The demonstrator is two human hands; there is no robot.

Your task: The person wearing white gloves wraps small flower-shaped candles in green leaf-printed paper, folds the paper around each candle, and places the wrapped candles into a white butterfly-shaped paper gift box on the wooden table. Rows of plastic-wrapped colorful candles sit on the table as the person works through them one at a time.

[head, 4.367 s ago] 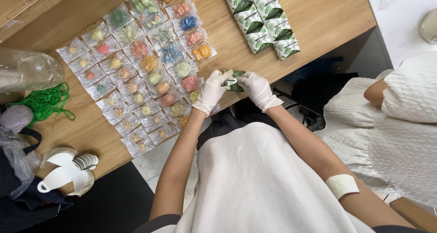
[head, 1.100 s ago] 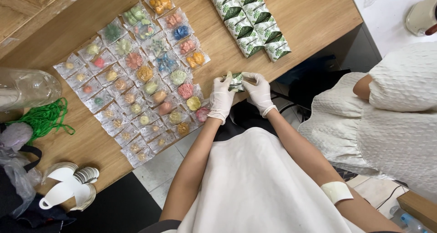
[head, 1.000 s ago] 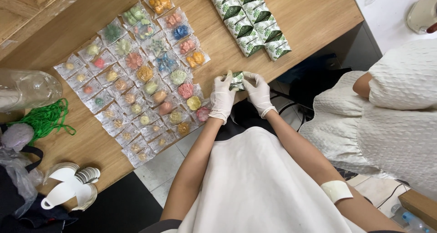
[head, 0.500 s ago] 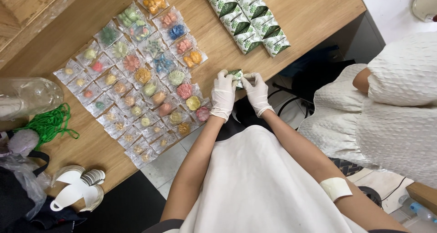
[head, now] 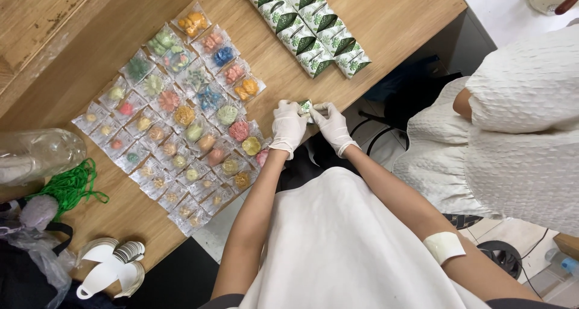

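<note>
Gloved hands meet at the near edge of the wooden counter [head: 392, 19], and between them sits a small green-and-white leaf-print packet [head: 306, 107]. The left hand [head: 288, 127] and the right hand [head: 330, 123] both wear white gloves, and each grip pinches an end of that packet, fingers pressed onto it from either side. The packet is held just above the counter edge, near the lower right corner of the spread of clear sachets [head: 181, 113].

Compared with a few seconds ago, the hands have stayed together on the same packet and only the view has shifted: the sachets and the row of leaf-print packets [head: 304, 25] now sit higher and further left in the picture, though their layout on the counter looks unchanged. The row lies well apart from the hands, up the counter.

Off to the left, a clear plastic bottle [head: 36, 158] lies on its side beside a tangle of green cord [head: 69, 188], with a stack of white paper shapes [head: 111, 267] nearer the corner. On the right stands another person in white textured clothing [head: 512, 134], arm bent, taking no part in the handling.
</note>
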